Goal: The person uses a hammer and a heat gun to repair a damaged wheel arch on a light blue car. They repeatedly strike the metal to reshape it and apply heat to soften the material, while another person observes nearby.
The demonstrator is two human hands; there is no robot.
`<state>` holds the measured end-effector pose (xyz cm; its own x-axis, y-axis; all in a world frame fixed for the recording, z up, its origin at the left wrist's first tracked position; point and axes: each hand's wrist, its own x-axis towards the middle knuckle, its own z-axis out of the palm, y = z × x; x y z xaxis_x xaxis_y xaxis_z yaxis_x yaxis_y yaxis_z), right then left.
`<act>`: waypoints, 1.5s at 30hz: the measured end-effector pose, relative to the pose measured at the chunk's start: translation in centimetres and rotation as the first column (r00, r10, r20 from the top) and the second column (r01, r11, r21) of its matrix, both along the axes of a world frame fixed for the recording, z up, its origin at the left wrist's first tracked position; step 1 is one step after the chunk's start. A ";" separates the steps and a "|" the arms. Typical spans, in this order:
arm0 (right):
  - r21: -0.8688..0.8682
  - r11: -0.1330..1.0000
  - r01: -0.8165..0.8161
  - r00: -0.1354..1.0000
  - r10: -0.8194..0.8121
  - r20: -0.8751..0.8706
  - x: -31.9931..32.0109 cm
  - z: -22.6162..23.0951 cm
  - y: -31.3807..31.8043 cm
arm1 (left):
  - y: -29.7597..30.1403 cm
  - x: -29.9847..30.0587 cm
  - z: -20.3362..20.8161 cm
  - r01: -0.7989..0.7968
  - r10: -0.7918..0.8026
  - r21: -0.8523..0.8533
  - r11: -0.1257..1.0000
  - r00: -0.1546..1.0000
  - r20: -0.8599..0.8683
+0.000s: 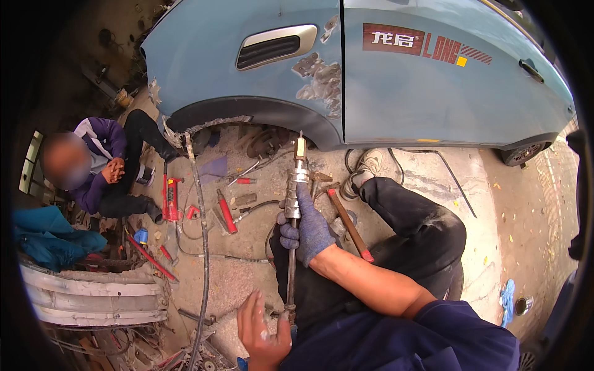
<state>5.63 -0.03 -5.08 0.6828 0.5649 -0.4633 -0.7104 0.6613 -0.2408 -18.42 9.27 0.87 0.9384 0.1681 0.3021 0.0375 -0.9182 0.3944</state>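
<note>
My right hand [306, 226], in a grey-blue glove, is closed around a slide hammer [291, 266] just below its silver sliding weight. The tool's long rod points away from me. Its brass-coloured front end and thin tip reach up to the lower edge of the blue car panel [247, 74]; whether they touch, I cannot tell. My left hand [263, 334] is bare, with fingers apart, beside the near end of the rod and apparently holding nothing. Bare, scraped patches [322, 77] mark the panel beside the door gap.
Near my right knee lies a wooden-handled hammer [349, 226]. Red tools, including a hydraulic ram [172, 198], litter the floor with hoses [204, 247]. Another person [102, 167] sits at left, hands clasped. A battered silver bumper beam [93, 294] lies at lower left.
</note>
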 end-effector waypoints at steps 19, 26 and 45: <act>0.114 0.979 0.166 0.975 -0.181 0.130 9.0 2.1 -3.2 | 0.1 -5.7 -6.7 -0.212 0.044 -0.910 0.356 0.977 -0.210; 0.053 0.992 0.113 0.988 -0.118 0.103 10.3 1.8 -2.9 | 1.4 -2.1 -2.4 0.297 -0.282 0.001 0.955 0.908 -0.310; 0.084 0.994 0.063 0.994 -0.070 0.080 12.1 0.6 -3.1 | 1.5 -0.5 -7.2 0.351 -0.274 -0.449 0.822 0.934 0.229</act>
<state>17.72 -3.08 -4.46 0.7544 0.5501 -0.3581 -0.6439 0.7262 -0.2409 -18.88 10.76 -6.32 0.9159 0.0317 0.4001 -0.3130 -0.5678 0.7614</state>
